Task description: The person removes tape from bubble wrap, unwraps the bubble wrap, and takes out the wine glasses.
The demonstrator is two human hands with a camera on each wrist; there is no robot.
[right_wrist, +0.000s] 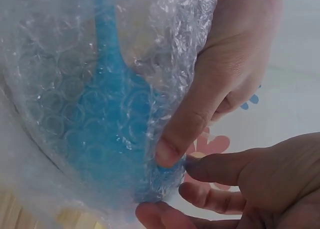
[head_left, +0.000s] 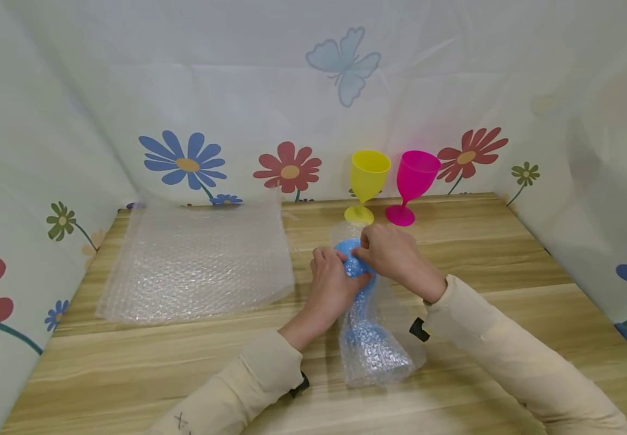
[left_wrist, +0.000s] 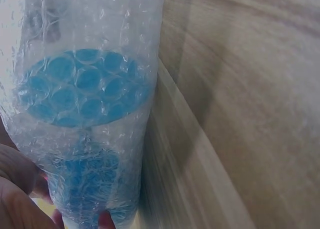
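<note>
A blue goblet (head_left: pixel 349 248) lies wrapped in clear bubble wrap (head_left: pixel 381 362), its bowl toward the back and its foot toward the front. My left hand (head_left: pixel 331 284) grips the wrapped bowl, thumb pressing on the wrap. At the far end of the bundle, my right hand (head_left: pixel 395 254) has curled fingers and pinches the wrap by the bowl's rim. In the left wrist view the round foot of the goblet (left_wrist: pixel 85 89) shows through the bubbles. Stem and bowl of the goblet (right_wrist: pixel 110 119) show through the wrap in the right wrist view.
A yellow goblet (head_left: pixel 369 175) and a pink goblet (head_left: pixel 416 175) stand upright at the back edge of the wooden table (head_left: pixel 509 260). Flat bubble wrap sheets (head_left: pixel 199 266) lie at the left. A flowered cloth backdrop (head_left: pixel 237 90) surrounds the table's back and sides.
</note>
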